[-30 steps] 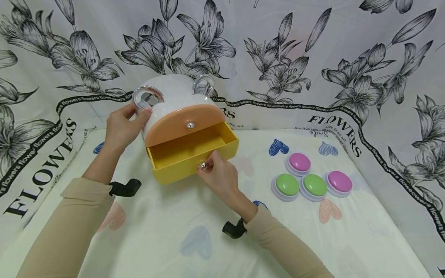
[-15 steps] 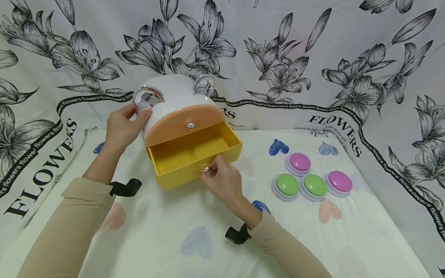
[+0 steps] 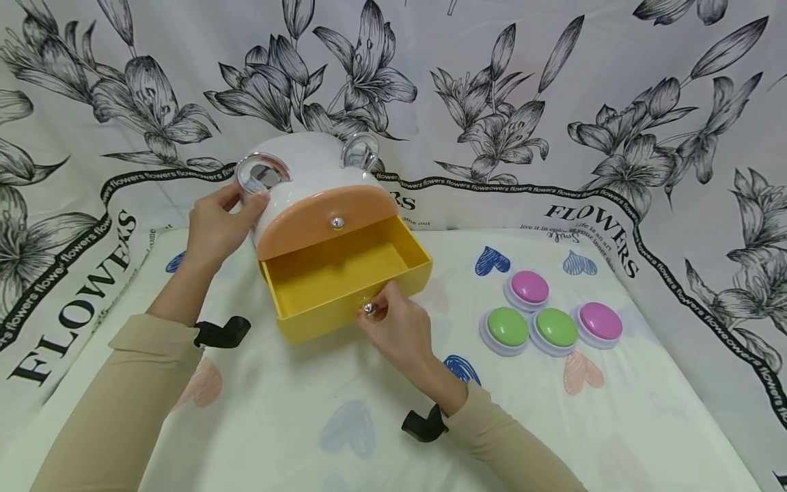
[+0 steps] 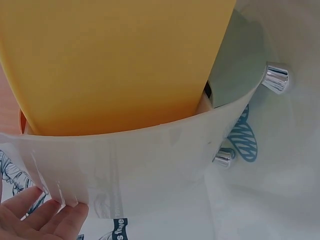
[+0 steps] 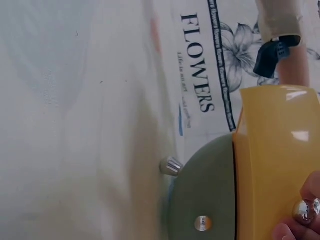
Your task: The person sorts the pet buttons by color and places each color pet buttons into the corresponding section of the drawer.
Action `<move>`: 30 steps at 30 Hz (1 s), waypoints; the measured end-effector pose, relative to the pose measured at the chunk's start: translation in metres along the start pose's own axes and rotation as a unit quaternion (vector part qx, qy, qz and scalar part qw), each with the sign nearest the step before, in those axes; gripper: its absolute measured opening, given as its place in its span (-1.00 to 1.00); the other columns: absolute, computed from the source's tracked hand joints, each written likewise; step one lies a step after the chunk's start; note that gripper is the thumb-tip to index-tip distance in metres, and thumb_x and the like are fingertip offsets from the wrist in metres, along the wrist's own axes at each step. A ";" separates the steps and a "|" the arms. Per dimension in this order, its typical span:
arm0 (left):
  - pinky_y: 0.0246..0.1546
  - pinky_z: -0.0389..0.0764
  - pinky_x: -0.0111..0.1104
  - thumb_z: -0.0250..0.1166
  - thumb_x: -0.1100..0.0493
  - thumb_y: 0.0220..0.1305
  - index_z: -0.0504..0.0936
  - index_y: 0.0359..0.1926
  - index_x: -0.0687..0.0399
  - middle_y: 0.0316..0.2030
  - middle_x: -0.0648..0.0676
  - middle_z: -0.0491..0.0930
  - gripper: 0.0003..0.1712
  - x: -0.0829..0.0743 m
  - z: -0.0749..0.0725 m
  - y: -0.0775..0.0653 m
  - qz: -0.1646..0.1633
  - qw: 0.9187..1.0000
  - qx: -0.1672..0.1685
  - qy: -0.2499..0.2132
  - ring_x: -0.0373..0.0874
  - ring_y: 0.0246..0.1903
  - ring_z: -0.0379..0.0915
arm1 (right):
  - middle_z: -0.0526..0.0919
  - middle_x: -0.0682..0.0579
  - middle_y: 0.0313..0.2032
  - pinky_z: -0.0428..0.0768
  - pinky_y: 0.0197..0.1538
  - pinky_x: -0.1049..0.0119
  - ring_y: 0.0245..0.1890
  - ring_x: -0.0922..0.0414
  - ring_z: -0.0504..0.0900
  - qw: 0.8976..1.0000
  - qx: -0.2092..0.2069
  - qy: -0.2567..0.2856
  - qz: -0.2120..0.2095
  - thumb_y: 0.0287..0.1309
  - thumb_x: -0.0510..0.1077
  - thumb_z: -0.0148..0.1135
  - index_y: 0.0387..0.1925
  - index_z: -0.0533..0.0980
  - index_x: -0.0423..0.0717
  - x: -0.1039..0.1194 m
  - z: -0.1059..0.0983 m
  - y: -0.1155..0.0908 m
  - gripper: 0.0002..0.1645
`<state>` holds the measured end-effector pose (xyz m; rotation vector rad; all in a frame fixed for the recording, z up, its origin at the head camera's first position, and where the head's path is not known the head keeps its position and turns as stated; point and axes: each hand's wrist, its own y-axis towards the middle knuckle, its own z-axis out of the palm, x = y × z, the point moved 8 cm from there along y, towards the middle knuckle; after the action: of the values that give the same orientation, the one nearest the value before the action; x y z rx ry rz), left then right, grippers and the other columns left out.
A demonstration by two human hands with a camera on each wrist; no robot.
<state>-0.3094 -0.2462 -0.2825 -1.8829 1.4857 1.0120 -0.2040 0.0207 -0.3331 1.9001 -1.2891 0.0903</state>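
A rounded white drawer box [image 3: 313, 160] stands left of the middle in the head view. It has two silver rings on top and an orange upper drawer [image 3: 307, 212] with a silver knob. The yellow drawer [image 3: 320, 311] below is pulled far out, and nothing shows inside. My left hand [image 3: 218, 225] holds the box's left side, thumb at the front edge by a ring; in the left wrist view its fingers [image 4: 70, 220] lie against the white shell. My right hand [image 3: 399, 328] pinches the yellow drawer's silver knob [image 5: 304, 212] between thumb and finger.
Several round push buttons sit on the right of the table: two green [image 3: 507, 326] and two pink [image 3: 601, 321], all on white bases. Behind the box hangs a flower-print cloth [image 3: 467, 137]. In the right wrist view a green lower part [image 5: 207, 190] of the box shows.
The yellow drawer has slid further out toward the front right, with my right hand moving along on its knob. My left hand and the box body have stayed in place.
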 end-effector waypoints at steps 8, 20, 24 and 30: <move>0.11 0.25 -0.10 0.02 -0.38 -0.01 0.17 0.26 -0.15 0.26 0.04 0.13 -0.16 -0.003 0.000 -0.001 0.020 1.000 -0.001 -0.010 -0.09 0.27 -0.06 | 0.51 0.21 -0.64 0.33 -0.62 0.63 -0.66 0.37 0.44 1.000 0.000 0.000 0.004 -0.19 -0.06 0.28 -0.53 0.34 -0.01 -0.001 -0.002 -0.003 -0.73; 0.09 0.26 -0.09 0.01 -0.38 0.00 0.13 0.27 -0.15 0.26 0.05 0.11 -0.16 -0.002 0.000 -0.001 0.018 1.000 -0.003 -0.010 -0.06 0.27 -0.05 | 0.49 0.21 -0.65 0.34 -0.61 0.64 -0.67 0.37 0.43 1.000 0.003 -0.001 0.004 -0.21 -0.07 0.31 -0.53 0.32 -0.02 -0.003 -0.003 -0.008 -0.70; 0.09 0.26 -0.09 0.01 -0.38 0.00 0.14 0.27 -0.14 0.26 0.05 0.12 -0.16 -0.003 -0.001 -0.002 0.023 1.000 -0.005 -0.011 -0.06 0.26 -0.05 | 0.49 0.21 -0.66 0.34 -0.62 0.64 -0.67 0.37 0.42 1.000 0.000 0.001 0.001 -0.21 -0.08 0.30 -0.53 0.32 -0.02 -0.002 -0.005 -0.008 -0.71; 0.10 0.26 -0.10 0.02 -0.38 0.00 0.15 0.27 -0.13 0.26 0.05 0.12 -0.16 -0.003 -0.001 -0.002 0.024 1.000 -0.004 -0.012 -0.07 0.27 -0.05 | 0.48 0.21 -0.66 0.34 -0.62 0.64 -0.67 0.37 0.42 1.000 0.001 0.006 0.003 -0.20 -0.09 0.30 -0.52 0.32 -0.02 0.000 -0.007 -0.010 -0.71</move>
<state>-0.3076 -0.2446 -0.2795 -1.8416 1.5216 1.0607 -0.1933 0.0270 -0.3348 1.8950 -1.2870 0.1075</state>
